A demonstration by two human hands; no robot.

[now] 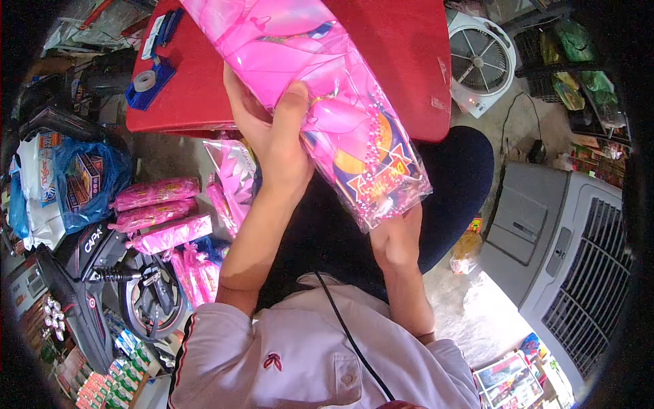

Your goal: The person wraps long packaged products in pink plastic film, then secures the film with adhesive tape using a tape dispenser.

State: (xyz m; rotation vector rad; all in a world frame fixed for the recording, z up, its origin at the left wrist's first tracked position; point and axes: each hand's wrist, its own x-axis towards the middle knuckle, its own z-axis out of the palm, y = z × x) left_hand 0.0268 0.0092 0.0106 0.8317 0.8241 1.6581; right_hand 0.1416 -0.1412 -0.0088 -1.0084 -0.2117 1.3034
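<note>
A long pink package in clear, crinkled plastic is held tilted above the front edge of the red table. Its near end carries an orange and dark blue print with lettering. My left hand grips its left side, thumb lying across the front and the other fingers behind. At the lower end my right hand holds the package from underneath, its fingers mostly hidden.
On the red table lies a blue tape dispenser. Several pink packages are stacked at the left, near a motorbike. A white fan and a grey air cooler stand on the right.
</note>
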